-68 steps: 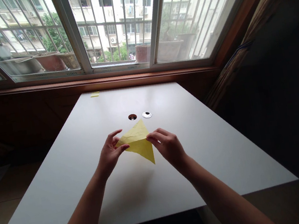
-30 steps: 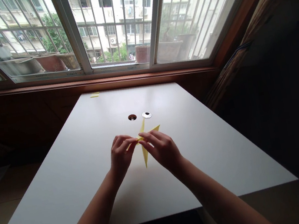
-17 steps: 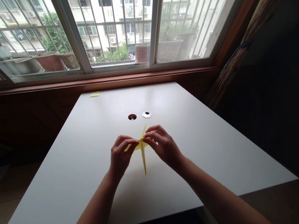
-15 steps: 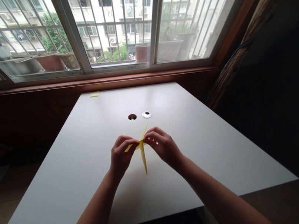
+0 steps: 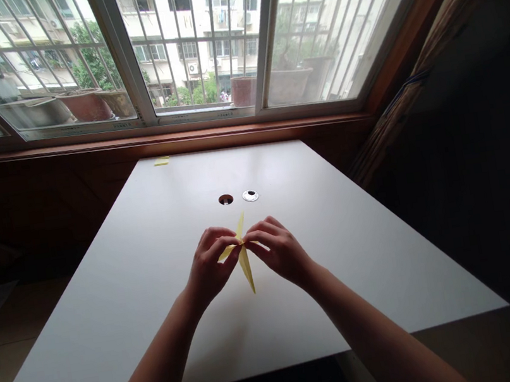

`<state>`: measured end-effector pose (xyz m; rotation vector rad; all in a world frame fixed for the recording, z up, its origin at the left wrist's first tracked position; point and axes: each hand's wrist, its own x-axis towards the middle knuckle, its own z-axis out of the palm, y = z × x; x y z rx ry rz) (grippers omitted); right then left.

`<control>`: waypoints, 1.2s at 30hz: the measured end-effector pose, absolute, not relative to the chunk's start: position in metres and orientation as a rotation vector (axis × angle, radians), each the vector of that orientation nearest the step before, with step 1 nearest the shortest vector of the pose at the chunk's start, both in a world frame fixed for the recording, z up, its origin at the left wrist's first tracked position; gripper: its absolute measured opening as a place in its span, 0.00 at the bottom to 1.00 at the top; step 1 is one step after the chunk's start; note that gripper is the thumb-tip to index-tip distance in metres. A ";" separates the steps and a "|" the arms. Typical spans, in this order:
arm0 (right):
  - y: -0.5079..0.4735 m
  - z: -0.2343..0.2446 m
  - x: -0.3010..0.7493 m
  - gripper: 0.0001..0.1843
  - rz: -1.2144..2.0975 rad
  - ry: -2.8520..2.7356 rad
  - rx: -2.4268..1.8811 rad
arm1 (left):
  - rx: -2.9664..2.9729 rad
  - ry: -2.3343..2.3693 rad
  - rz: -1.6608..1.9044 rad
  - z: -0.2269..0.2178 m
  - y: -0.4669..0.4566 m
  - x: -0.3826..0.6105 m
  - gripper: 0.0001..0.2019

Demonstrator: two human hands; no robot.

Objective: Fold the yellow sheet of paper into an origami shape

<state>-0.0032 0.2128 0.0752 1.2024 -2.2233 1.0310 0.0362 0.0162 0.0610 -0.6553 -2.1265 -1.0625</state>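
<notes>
Where the far side of the room meets daylight, a wide window (image 5: 195, 46) stretches across the back, with bars, trees and a pale building beyond the glass. Below it lies the white worktop (image 5: 342, 261), its far edge near the sill and its near edge in front of the person. To the right hangs a dark curtain (image 5: 425, 44), gathered by a tie. Outside the glass, toward the left, sits a reddish pot (image 5: 86, 106) among others.

Over the middle of the worktop, the left hand (image 5: 212, 258) and right hand (image 5: 278, 243) face each other, fingertips nearly meeting. Each grip is closed, thumb against fingers, pinching the yellow paper (image 5: 246, 270) at its centre. The paper is held up between them, folded, with one narrow point toward the window, another toward the person, and a flap behind the left fingers; the pinched part is mostly hidden.

At the far left corner rests a small yellow slip (image 5: 162, 161). Beyond the hands, a round cap (image 5: 251, 196) lies just beside a hole (image 5: 226, 200).
</notes>
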 end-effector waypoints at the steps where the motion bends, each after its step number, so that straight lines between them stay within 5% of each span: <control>1: 0.214 0.076 -0.003 0.06 1.029 -2.226 1.209 | -0.664 -2.128 -1.062 0.062 0.016 0.036 0.06; 11: 0.214 0.079 0.000 0.06 1.118 -2.252 1.206 | -0.638 -2.192 -1.110 0.068 0.017 0.037 0.03; 18: 0.217 0.082 -0.005 0.04 1.310 -2.306 1.145 | -0.749 -2.376 -1.064 0.075 0.013 0.030 0.21; 25: 0.222 0.086 -0.010 0.07 1.633 -2.471 1.041 | -0.720 -2.555 -1.194 0.084 0.004 0.024 0.07; 36: 0.224 0.079 -0.015 0.10 1.767 -2.565 0.909 | -0.615 -2.575 -1.549 0.074 -0.002 0.023 0.14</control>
